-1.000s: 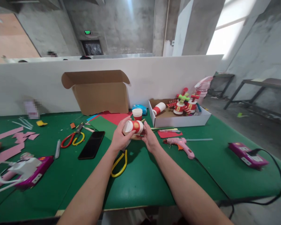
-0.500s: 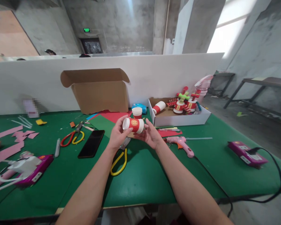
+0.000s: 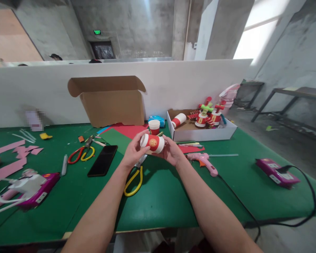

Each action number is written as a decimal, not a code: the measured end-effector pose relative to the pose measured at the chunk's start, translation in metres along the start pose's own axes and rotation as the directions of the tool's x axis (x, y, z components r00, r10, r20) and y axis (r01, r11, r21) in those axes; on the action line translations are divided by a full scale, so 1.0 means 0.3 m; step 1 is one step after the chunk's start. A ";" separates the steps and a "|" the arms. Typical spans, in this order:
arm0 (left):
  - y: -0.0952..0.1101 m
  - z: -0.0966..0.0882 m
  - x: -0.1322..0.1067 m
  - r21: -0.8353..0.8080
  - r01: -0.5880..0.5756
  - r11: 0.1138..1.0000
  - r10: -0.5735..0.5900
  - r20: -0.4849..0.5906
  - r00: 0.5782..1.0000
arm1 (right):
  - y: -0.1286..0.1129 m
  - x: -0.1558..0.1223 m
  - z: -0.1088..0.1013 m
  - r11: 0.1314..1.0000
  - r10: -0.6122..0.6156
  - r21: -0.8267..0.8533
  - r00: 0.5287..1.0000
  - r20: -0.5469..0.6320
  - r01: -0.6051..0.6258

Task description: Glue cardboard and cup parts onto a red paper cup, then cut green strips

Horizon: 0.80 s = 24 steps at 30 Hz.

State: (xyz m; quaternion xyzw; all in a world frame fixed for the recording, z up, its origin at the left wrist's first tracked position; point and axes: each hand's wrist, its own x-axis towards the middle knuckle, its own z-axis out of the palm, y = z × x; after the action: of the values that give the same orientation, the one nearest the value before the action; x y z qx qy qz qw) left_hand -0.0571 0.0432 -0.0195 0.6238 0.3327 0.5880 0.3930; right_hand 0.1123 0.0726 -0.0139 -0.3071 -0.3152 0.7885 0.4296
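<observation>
A white paper cup (image 3: 153,143) with a red band and a gold round emblem lies sideways between my hands, above the table. My left hand (image 3: 134,150) is closed around its left end, thumb along the lower side. At the other end, my right hand (image 3: 171,150) has its fingers on the cup, partly hidden behind it. Just behind stands another red-banded paper cup (image 3: 154,125), upright. A dark and gold coiled strip shows in part near the right fingertips. Below my left hand lie scissors with yellow handles (image 3: 133,181), their blades partly covered.
A white box (image 3: 202,135) holds a cup and several decorated cup figures. The pink glue gun (image 3: 205,161) lies right, its cable trailing off the front edge. To the left are a phone (image 3: 102,161), red-and-yellow scissors (image 3: 82,153) and pink paper scraps (image 3: 12,168).
The held cup has turned slightly and shifted a little to the right, its right end now tilted lower. My right fingers have closed in nearer to that end.
</observation>
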 end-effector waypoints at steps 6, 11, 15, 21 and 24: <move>-0.044 0.003 0.018 -0.029 0.118 0.993 -0.122 -0.210 0.970 | 0.019 0.015 0.018 0.998 -0.030 0.058 0.999 -0.041 0.032; -0.057 -0.006 0.021 -0.047 0.107 0.993 -0.115 -0.232 0.966 | 0.018 0.008 0.016 0.999 -0.003 0.039 1.000 0.028 0.002; -0.055 -0.008 0.014 -0.069 0.048 0.996 -0.061 -0.200 0.978 | 0.011 -0.001 0.006 0.999 0.053 0.010 0.997 0.063 -0.054; -0.058 -0.010 0.006 -0.097 0.005 0.995 -0.016 -0.109 0.994 | 0.015 0.013 -0.005 0.999 0.039 0.021 0.999 0.035 -0.040; -0.062 -0.010 0.009 -0.111 0.041 0.993 -0.057 -0.142 0.988 | 0.017 0.016 0.002 0.999 0.020 0.041 1.000 0.009 -0.021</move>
State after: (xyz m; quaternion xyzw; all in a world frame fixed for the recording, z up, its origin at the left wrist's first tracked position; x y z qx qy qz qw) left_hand -0.0590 0.0546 -0.0345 0.5489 0.3434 0.6390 0.4153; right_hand 0.1071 0.0745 -0.0185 -0.2979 -0.2975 0.8006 0.4263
